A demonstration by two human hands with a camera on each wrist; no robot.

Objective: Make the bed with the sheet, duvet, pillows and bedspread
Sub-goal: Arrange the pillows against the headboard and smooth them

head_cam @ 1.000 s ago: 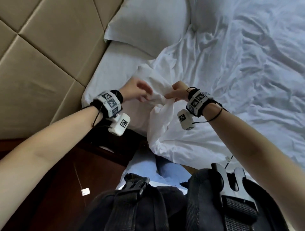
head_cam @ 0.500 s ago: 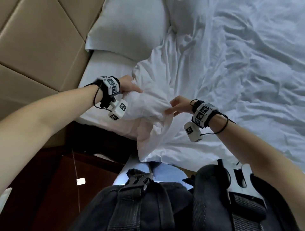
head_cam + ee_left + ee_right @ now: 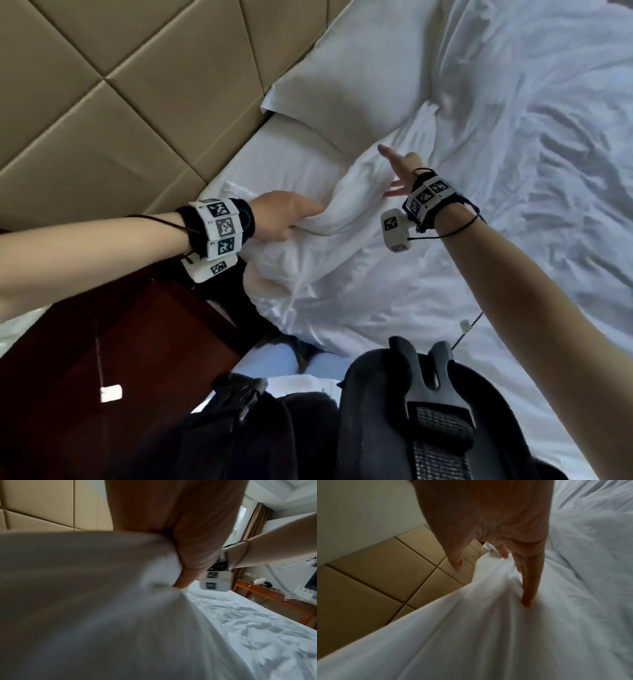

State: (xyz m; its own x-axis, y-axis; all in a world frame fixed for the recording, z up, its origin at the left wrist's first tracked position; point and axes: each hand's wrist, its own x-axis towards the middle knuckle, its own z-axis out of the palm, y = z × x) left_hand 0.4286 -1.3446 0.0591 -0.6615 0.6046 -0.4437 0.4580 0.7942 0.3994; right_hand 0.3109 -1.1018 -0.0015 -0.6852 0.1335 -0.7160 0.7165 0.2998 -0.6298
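Now the left hand has its fingers curled tight round a bunched fold of the duvet, soft, white and crumpled, at the bed's near corner. The right hand lies at two o'clock from the left one, fingers straight and spread, pressing into the same fabric and holding nothing. One smooth rectangular pillow lies at twelve o'clock, against the headboard of tan padded diamond panels. A dark glossy wood nightstand sits at seven o'clock. Only the left wrist view shows a wooden desk and curtain across the room; the right wrist view shows one finger sunk in cloth.
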